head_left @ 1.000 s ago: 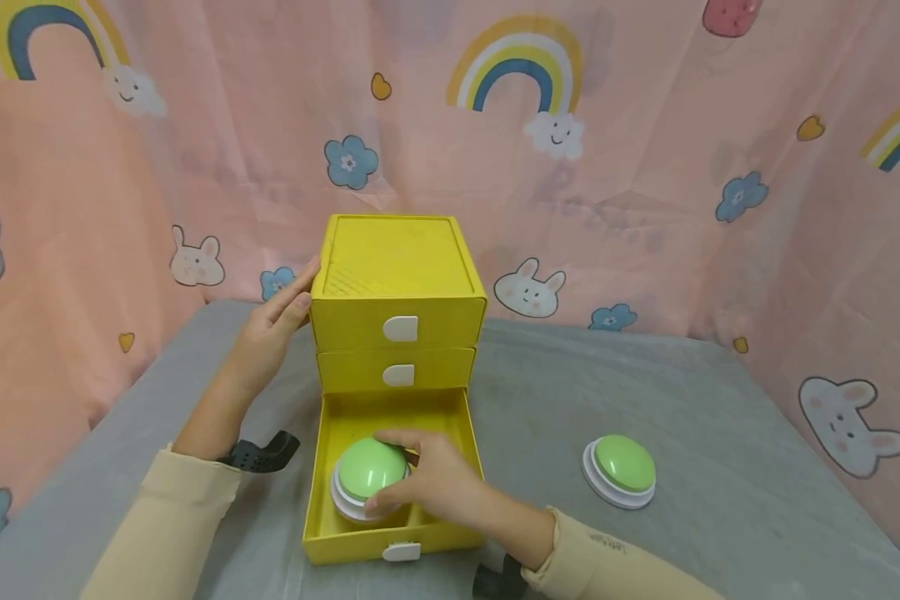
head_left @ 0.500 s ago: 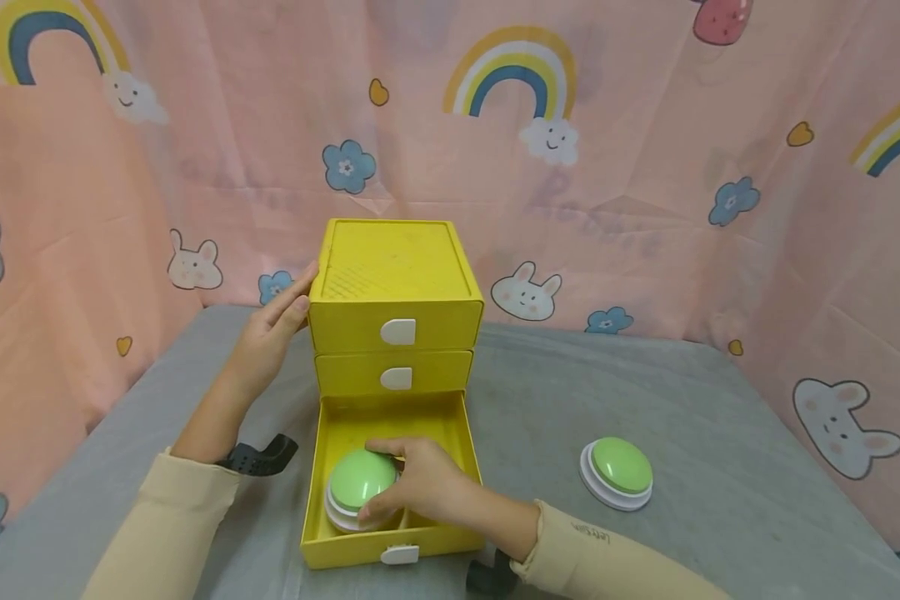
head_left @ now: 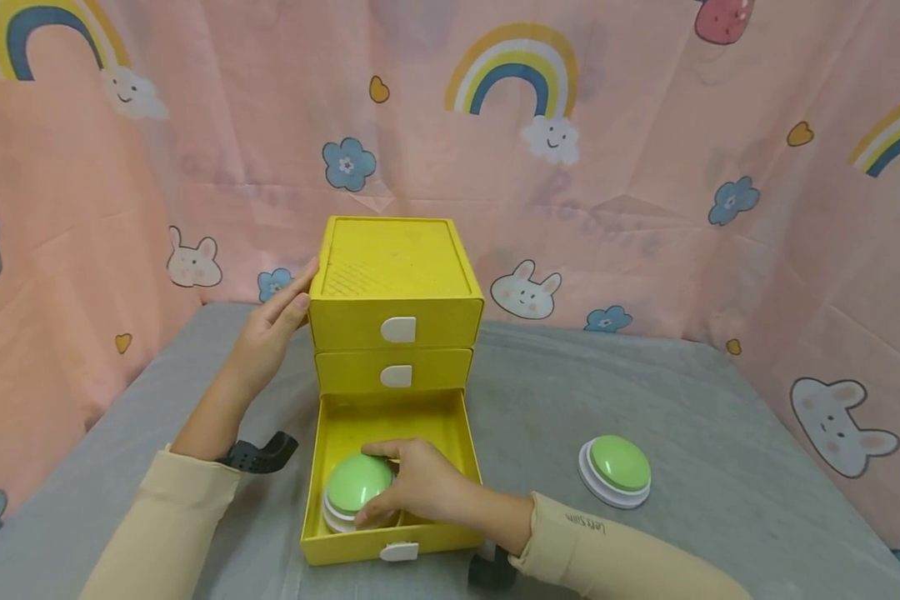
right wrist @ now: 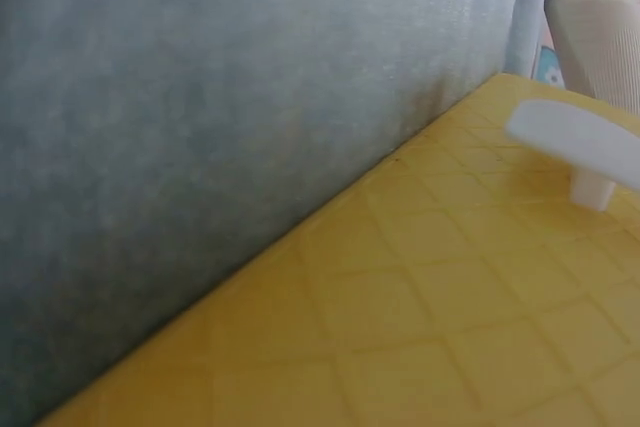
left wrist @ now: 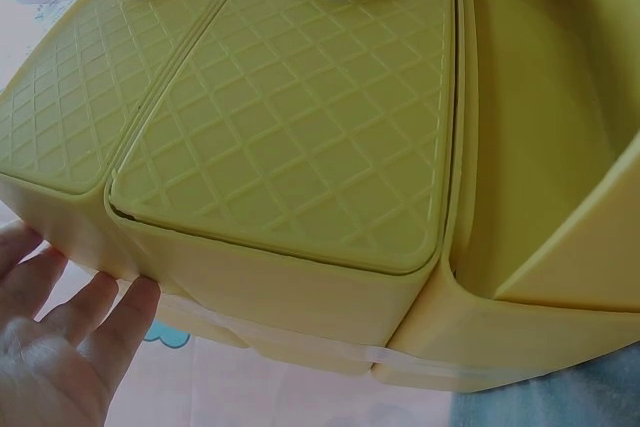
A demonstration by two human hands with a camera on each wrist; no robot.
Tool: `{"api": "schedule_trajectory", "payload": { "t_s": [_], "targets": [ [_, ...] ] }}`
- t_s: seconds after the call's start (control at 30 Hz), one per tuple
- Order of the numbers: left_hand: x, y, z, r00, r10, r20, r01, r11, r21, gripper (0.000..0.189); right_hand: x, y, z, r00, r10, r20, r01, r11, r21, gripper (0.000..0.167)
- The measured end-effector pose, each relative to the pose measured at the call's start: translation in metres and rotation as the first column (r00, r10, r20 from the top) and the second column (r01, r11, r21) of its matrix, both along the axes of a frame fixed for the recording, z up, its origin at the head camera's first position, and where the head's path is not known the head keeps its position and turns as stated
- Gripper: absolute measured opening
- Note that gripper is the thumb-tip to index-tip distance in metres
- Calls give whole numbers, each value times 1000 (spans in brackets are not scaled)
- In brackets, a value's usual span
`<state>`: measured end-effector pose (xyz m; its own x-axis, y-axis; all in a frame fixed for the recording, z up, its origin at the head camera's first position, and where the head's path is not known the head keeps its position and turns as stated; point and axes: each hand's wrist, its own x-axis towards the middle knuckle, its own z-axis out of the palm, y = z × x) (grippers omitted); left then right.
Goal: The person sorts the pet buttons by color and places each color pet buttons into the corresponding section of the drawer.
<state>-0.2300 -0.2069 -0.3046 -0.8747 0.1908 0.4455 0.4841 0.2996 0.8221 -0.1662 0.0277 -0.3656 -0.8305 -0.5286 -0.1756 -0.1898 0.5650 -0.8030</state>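
Note:
A yellow three-drawer cabinet (head_left: pixel 397 258) stands on the table, its bottom drawer (head_left: pixel 427 412) pulled out toward me. In the front left corner of that drawer is a push button (head_left: pixel 358 482) with a green dome and white base. My right hand (head_left: pixel 423 483) grips this button from the right, thumb at the front and index finger at the back of the dome. Straight fingers of my left hand (head_left: pixel 264 346) rest against the cabinet's left side; the left wrist view shows the same fingertips (left wrist: pixel 140 297) at the upper drawers' edge. The right wrist view holds only the drawer front (right wrist: pixel 400 317).
A second green push button (head_left: pixel 617 471) lies on the grey table cloth (head_left: pixel 540 400) to the right of the cabinet. White tab handles (head_left: pixel 399 552) stick out from the drawer fronts. Behind hangs a pink printed curtain (head_left: pixel 435 183).
My right hand has shifted the button slightly left and toward the front inside the bottom drawer. The left hand stays against the cabinet's side.

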Motion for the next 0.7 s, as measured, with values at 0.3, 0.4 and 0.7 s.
{"api": "schedule_trajectory", "payload": {
  "t_s": [0.3, 0.4, 0.7],
  "targets": [
    [-2, -1, -1, 1000, 6, -8, -6, 1000, -9, 49, 0, 0, 1, 1000, 5, 15, -5, 1000, 15, 79],
    [-2, -1, -1, 1000, 11, -8, -11, 1000, -11, 49, -1, 0, 1, 1000, 13, 15, -13, 1000, 17, 79],
    [-3, -1, -2, 1000, 8, -5, -8, 1000, -17, 50, -1, -1, -1, 999, 49, -21, -48, 998, 41, 79]
  ]
}}
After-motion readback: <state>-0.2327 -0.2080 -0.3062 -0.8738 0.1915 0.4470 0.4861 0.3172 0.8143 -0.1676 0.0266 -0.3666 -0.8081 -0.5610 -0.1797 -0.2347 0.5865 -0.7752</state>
